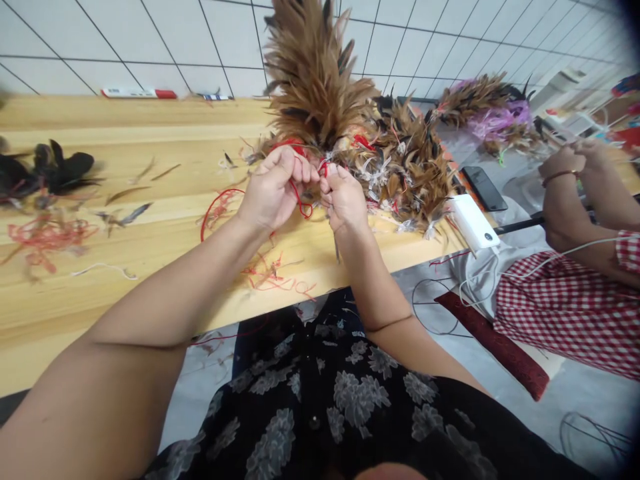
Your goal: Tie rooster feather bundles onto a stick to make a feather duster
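Both of my hands meet over the wooden table at the base of an upright bundle of brown feathers (pixel 317 80). My left hand (pixel 278 187) has its fingers curled and pinches a red cord (pixel 303 208), which loops below the fingers and trails off to the left. Close beside it, my right hand (pixel 345 198) is closed, thumb pressed on the fingers, with the red cord running into its grip. A heap of brown feather bunches (pixel 415 163) with pale tied ends lies just right of my right hand.
Black feathers (pixel 60 167) and red thread scraps (pixel 50 233) lie on the left of the table (pixel 150 293). A marker (pixel 139 94) rests by the tiled wall. At right are a white power bank (pixel 473 222), a dark phone (pixel 483 188) and another person's arms (pixel 575 193).
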`<state>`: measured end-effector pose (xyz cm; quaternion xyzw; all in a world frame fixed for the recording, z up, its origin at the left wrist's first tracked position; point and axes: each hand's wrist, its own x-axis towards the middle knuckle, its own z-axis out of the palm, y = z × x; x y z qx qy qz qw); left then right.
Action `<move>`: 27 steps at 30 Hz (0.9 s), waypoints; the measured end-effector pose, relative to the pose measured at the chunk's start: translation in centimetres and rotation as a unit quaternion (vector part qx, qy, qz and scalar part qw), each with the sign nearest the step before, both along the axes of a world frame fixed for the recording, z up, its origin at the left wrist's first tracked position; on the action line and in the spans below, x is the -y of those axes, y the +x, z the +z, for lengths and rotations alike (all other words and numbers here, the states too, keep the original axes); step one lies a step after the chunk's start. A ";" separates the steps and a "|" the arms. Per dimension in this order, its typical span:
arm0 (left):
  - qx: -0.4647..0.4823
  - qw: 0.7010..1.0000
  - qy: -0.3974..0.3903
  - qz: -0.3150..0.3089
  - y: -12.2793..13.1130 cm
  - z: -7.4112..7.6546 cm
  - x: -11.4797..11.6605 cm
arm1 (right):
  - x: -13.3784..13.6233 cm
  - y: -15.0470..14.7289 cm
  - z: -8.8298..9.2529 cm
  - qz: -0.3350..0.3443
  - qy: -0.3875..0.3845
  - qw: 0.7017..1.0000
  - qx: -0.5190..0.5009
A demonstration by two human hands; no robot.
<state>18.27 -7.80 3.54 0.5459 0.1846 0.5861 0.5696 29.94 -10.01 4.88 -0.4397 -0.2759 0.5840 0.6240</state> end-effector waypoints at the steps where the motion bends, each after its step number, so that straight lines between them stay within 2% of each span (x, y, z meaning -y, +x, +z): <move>1: 0.017 0.999 -0.051 0.001 0.2 0.0 -0.1 | 0.0 -0.1 0.1 -0.002 -0.001 1.000 -0.001; 4: 0.022 0.992 -0.118 -0.029 -0.1 0.0 -0.9 | 0.1 -0.2 0.2 -0.006 0.010 1.000 0.005; 9: 0.007 0.994 -0.073 -0.075 -1.8 -0.5 -2.3 | 0.4 -0.2 -0.1 -0.005 0.051 0.997 0.061; 12: -0.007 0.995 -0.084 -0.058 -1.7 -0.2 -2.0 | 0.3 -0.2 -0.5 -0.021 0.089 0.988 0.122; 15: 0.019 0.994 -0.101 -0.024 -0.5 0.5 -1.0 | 0.0 -0.2 -1.1 -0.035 0.123 0.973 0.193; 18: 0.009 0.995 -0.103 -0.002 1.0 1.1 0.2 | 0.1 -0.2 -1.5 -0.053 0.137 0.945 0.292; 23: -0.055 0.997 -0.031 0.032 1.6 1.4 1.6 | 1.6 -0.9 -1.3 -0.159 0.140 0.865 0.455; 27: -0.102 0.989 -0.044 0.097 0.9 0.7 1.4 | 2.4 -2.0 -1.3 -0.163 0.124 0.832 0.515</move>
